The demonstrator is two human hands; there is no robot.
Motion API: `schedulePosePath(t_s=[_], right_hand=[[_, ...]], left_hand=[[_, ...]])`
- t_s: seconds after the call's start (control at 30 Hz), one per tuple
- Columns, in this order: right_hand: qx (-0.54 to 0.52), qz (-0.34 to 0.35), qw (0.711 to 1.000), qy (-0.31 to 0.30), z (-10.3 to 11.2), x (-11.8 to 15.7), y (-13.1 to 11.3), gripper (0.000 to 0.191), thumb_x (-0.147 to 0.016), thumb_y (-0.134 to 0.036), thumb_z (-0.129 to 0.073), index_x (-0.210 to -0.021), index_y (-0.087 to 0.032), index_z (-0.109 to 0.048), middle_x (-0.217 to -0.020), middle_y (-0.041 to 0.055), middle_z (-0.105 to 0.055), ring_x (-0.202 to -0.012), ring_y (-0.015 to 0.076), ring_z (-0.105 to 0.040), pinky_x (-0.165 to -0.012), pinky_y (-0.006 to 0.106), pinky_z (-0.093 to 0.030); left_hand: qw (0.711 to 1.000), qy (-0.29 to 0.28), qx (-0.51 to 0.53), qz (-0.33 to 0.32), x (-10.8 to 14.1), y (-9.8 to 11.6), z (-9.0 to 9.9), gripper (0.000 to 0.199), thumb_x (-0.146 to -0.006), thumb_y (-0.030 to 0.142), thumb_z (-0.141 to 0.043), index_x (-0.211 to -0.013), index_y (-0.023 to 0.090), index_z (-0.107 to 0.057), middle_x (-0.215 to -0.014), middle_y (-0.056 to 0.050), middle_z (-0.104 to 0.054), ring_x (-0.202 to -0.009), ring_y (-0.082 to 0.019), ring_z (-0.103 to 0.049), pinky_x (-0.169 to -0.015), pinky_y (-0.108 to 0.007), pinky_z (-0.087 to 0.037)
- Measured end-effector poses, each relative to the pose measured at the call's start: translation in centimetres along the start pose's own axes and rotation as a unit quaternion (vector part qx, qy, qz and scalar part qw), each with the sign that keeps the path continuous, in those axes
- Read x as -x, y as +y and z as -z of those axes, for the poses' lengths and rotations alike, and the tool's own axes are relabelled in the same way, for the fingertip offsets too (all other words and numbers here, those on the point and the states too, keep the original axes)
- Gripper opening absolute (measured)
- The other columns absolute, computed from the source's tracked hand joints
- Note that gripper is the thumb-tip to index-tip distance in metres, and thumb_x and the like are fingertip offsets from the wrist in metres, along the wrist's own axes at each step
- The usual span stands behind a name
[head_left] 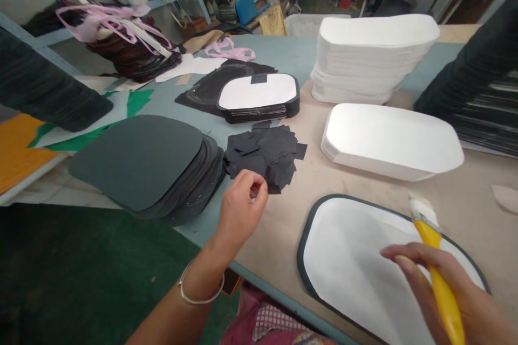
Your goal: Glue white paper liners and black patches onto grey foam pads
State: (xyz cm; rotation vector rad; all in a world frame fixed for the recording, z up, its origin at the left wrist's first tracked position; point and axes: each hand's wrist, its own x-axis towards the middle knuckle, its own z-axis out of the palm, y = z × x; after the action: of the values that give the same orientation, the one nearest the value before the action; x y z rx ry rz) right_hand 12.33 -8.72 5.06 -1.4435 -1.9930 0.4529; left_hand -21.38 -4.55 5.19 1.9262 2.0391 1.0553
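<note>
1. The right grip (465, 296) is closed around the yellow handle of a flat paintbrush (439, 275), its pale bristles angled up and away; the brush looks light and is best held by the handle, clear of the bristles.
2. The white-faced panel with a dark rim (356, 264) lies flat on the desk (279, 215), directly beneath the right grip; whether the fingers touch it, I cannot tell; it looks thin, light and slightly flexible, so the rim seems the safest place to take hold.
3. The left grip (243, 207) is curled almost shut, with nothing showing in it; it sits just beside a loose heap of black fabric scraps (263, 156); these look soft and featherlight, easily scattered, and best pinched a few at a time.
4. A stack of dark grey pads (137, 161) lies left of the left grip; a stack of white foam-like shells (376, 59) stands farther along the desk.
</note>
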Motion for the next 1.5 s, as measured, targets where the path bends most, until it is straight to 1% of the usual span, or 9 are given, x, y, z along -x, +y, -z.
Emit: schedulePosePath(t_s=[0.23,0.37,0.43,0.53,0.6,0.73,1.0,1.27,1.5], right_hand=[[-0.132,-0.017,0.989,0.06,-2.8,-2.0,-3.7,0.017,-0.095,-0.029,-0.063,-0.103,-0.027,-0.047,-0.101,0.0035,-0.063,-0.099,0.0204,-0.066,-0.083,0.031,-0.053],[-0.158,-0.051,0.983,0.075,-1.0,-0.6,-3.1,0.014,-0.097,-0.021,-0.059,-0.1,-0.027,-0.046,-0.094,0.0012,-0.056,-0.093,0.0172,-0.063,-0.075,0.026,-0.053],[-0.17,-0.053,0.981,0.07,0.3,0.3,-2.5,0.016,-0.096,-0.02,-0.059,-0.101,-0.028,-0.046,-0.095,0.001,-0.055,-0.093,0.0157,-0.062,-0.076,0.024,-0.053],[-0.187,-0.069,0.979,0.052,1.5,1.4,-1.1,0.017,-0.096,-0.019,-0.059,-0.102,-0.028,-0.046,-0.098,0.0011,-0.055,-0.093,0.0142,-0.061,-0.078,0.022,-0.053],[-0.184,-0.097,0.977,0.037,1.6,1.7,0.0,0.016,-0.096,-0.023,-0.06,-0.102,-0.027,-0.046,-0.097,0.0011,-0.056,-0.09,0.0147,-0.061,-0.076,0.023,-0.053],[-0.136,-0.17,0.976,0.024,1.0,0.8,2.3,0.013,-0.096,-0.029,-0.058,-0.099,-0.026,-0.045,-0.089,0.0004,-0.057,-0.074,0.0156,-0.059,-0.065,0.026,-0.05],[0.036,-0.181,0.983,0.009,-0.7,-2.6,5.5,0.011,-0.092,-0.028,-0.055,-0.098,-0.025,-0.046,-0.081,0.0006,-0.061,-0.065,0.0188,-0.06,-0.06,0.028,-0.041],[0.154,-0.151,0.976,-0.03,-1.6,-3.3,6.7,0.011,-0.094,-0.028,-0.049,-0.103,-0.022,-0.053,-0.082,0.0069,-0.063,-0.069,0.0232,-0.059,-0.058,0.028,-0.034],[0.195,-0.164,0.967,-0.014,-0.6,-2.0,6.8,0.016,-0.097,-0.039,-0.053,-0.102,-0.023,-0.052,-0.082,0.0062,-0.064,-0.068,0.0248,-0.061,-0.059,0.029,-0.036]], left_hand=[[0.977,-0.074,0.1,-0.172,3.8,10.6,-4.4,0.015,-0.097,0.01,-0.047,-0.087,0.019,-0.054,-0.087,-0.005,-0.061,-0.088,-0.019,-0.058,-0.08,-0.034,-0.048],[0.957,-0.17,0.233,-0.018,4.8,12.0,-6.2,0.009,-0.096,0.023,-0.052,-0.1,0.02,-0.059,-0.092,-0.005,-0.064,-0.08,-0.017,-0.061,-0.07,-0.031,-0.05],[0.882,-0.278,0.35,0.152,4.8,12.0,-6.9,0.024,-0.097,0.039,-0.053,-0.109,0.02,-0.059,-0.092,-0.005,-0.066,-0.069,-0.015,-0.062,-0.057,-0.026,-0.045],[0.698,-0.421,0.486,0.316,4.6,12.1,-8.0,0.039,-0.093,0.056,-0.053,-0.1,0.018,-0.058,-0.084,-0.004,-0.067,-0.057,-0.012,-0.061,-0.044,-0.02,-0.034],[0.665,-0.44,0.499,0.34,4.2,12.3,-8.7,0.037,-0.088,0.055,-0.062,-0.089,0.018,-0.056,-0.07,-0.001,-0.062,-0.051,-0.01,-0.056,-0.042,-0.018,-0.029],[0.747,-0.423,0.429,0.28,3.1,12.8,-10.3,0.025,-0.088,0.043,-0.062,-0.084,0.019,-0.056,-0.053,0.003,-0.058,-0.042,-0.008,-0.045,-0.044,-0.019,-0.03],[0.942,-0.306,0.132,0.048,0.3,13.8,-14.1,0.014,-0.092,0.026,-0.055,-0.079,0.022,-0.058,-0.066,0.001,-0.063,-0.06,-0.016,-0.059,-0.058,-0.026,-0.037],[0.939,-0.32,-0.112,-0.051,-0.4,14.6,-15.0,0.013,-0.098,0.027,-0.052,-0.094,0.021,-0.062,-0.075,-0.006,-0.073,-0.068,-0.026,-0.07,-0.057,-0.03,-0.037],[0.941,-0.308,-0.129,-0.045,0.0,14.4,-14.5,0.022,-0.099,0.039,-0.053,-0.109,0.019,-0.058,-0.074,-0.005,-0.071,-0.068,-0.029,-0.07,-0.058,-0.033,-0.041]])
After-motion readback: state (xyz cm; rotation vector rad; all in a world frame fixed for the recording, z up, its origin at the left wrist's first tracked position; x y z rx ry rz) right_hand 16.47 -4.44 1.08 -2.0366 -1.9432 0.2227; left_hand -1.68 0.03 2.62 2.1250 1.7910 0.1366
